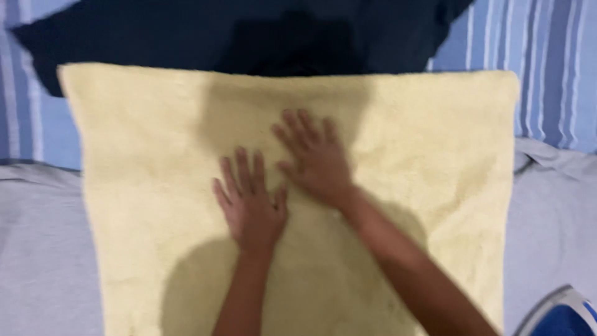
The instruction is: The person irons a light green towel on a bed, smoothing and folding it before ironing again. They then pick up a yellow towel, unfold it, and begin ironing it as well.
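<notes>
I see both palms spread flat on the yellow towel, left hand nearer me, right hand further up its length.

No packages, labels, signs or screens show in this view.

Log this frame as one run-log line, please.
left hand: flat on yellow towel | right hand: flat on towel, beside left | dark cloth: behind towel | holding: nothing
</notes>
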